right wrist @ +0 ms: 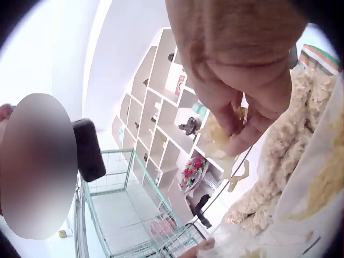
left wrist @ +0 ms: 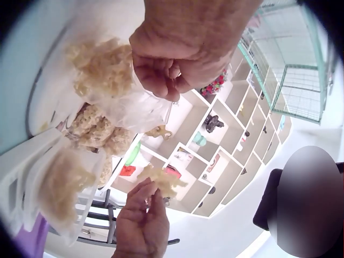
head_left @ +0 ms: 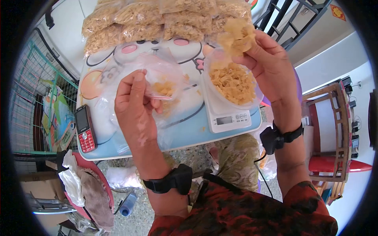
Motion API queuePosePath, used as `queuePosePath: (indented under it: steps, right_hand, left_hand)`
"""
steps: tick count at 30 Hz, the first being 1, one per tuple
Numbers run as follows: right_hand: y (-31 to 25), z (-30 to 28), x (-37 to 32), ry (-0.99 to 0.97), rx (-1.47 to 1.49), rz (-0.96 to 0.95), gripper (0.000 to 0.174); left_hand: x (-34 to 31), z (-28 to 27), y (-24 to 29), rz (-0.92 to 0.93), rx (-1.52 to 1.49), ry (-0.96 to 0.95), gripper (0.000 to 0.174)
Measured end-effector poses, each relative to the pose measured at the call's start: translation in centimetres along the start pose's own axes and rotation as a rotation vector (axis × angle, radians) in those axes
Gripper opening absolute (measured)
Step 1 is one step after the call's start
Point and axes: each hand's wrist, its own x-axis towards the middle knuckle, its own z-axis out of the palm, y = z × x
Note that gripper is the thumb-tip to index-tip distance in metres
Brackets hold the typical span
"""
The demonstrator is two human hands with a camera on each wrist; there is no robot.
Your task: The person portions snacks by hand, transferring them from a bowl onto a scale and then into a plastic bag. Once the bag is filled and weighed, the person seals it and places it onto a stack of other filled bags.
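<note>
The right hand's (head_left: 273,65) fingers pinch dried flakes (head_left: 236,37), seemingly light, brittle and best edge-held, above the bowl (head_left: 236,104); the left hand's (head_left: 136,98) clamp a limp plastic bag (head_left: 174,70).

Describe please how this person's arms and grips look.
Left grip and right grip are ungloved. Black straps hold a left box and right box, both black, at the wrists; a black cable hangs near the right one. Left sleeve and right sleeve are short, mottled red and black.
</note>
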Motion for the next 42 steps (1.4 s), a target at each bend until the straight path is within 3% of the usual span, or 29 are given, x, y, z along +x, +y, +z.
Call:
queuePosePath:
  steps: [7,10,11,23,29,32,38,40,42]
  right_hand:
    - [3.3,7.2,-0.5,-0.045,-0.359,-0.262,0.020]
    - [4.6,8.1,-0.8,-0.164,-0.779,-0.393,0.026]
    - [5.4,8.9,-0.7,-0.119,-0.726,-0.521,0.018]
    - [4.4,9.1,0.1,-0.606,-1.228,-0.454,0.021]
    - [3.2,9.7,-1.0,-0.494,-0.983,-0.162,0.030]
    - [4.6,9.9,-1.1,-0.519,-0.948,-0.388,0.025]
    - [6.3,10.1,-0.1,-0.648,-1.178,-0.390,0.018]
    - [6.7,10.3,0.0,-0.626,-1.246,-0.374,0.017]
    - [6.6,10.5,0.0,-0.574,-1.241,-0.340,0.017]
  left_hand:
    - [0.1,-0.4,-0.2,0.020,-0.031,-0.060,0.022]
    - [0.1,-0.6,0.0,0.006,-0.021,-0.033,0.023]
    - [0.1,-0.6,0.1,0.001,-0.027,-0.016,0.022]
    - [0.1,-1.0,0.4,0.006,0.155,0.078,0.019]
    - [-0.1,-1.0,0.7,-0.018,0.125,0.118,0.018]
    - [-0.1,-0.6,0.7,-0.016,0.136,0.100,0.018]
    - [-0.2,-0.8,0.5,0.113,0.203,0.026,0.017]
    - [-0.7,-0.3,1.0,0.157,0.184,-0.073,0.017]
    - [-0.6,-0.2,1.1,0.151,0.215,-0.011,0.017]
